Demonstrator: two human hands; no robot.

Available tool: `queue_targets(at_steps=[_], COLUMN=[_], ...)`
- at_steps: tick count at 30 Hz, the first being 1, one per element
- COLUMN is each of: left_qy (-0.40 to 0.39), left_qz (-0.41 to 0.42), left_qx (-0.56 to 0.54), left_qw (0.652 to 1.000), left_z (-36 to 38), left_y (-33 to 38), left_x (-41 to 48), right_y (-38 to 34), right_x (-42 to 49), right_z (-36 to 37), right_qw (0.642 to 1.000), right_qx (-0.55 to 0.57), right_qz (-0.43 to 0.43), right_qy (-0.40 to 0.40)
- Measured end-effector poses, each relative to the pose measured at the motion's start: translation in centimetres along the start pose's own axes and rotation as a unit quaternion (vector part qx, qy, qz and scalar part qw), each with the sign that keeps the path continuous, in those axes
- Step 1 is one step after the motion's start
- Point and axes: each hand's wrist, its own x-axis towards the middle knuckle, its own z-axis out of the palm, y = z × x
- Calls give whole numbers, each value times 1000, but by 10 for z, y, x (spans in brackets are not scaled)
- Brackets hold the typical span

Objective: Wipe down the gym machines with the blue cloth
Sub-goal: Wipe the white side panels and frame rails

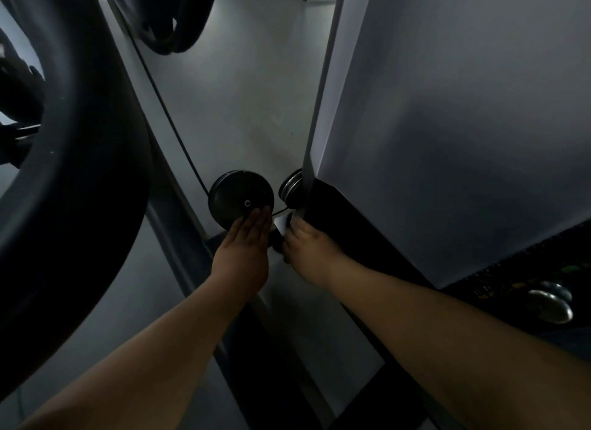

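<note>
The left hand [246, 253] lies flat, fingers straight and together, on the gym machine's black disc [235, 194]. The right hand [308, 250] curls its fingers against the dark panel [367, 231] just beside it (too dim to tell whether they hold the blue cloth).

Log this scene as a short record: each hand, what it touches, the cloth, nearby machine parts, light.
left hand: fingers straight, lying flat against the black wheel
right hand: fingers bent down onto a dark part right of that wheel; too dark to tell what it holds
blue cloth: not plainly visible
silver wheel: right of the black wheel, at the edge of the pale panel
metal knobs: lower right, on the dark stack
light: dim
</note>
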Motion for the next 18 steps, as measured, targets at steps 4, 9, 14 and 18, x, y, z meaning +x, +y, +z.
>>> queue_targets(at_steps=[4,9,14,18], left_qy=[-30,12,32,32], left_qz=[3,7,-54,-61], left_qx=[-29,-8,4,-12], left_qw=[999,1000,998,998], left_z=[-11,-15,-25,-22], left_y=[1,-1,-22,-37], left_x=[-1,-3,-6,-2], right_y=[-21,-1,-15,-13], right_x=[-13,5,-23,2], right_z=[20,-11,4,-33], right_qw=[996,999,997,974], right_qx=[-39,-29,46,207], right_qz=[-21,-20,-46,34], right_qy=[75,-13,-38,83])
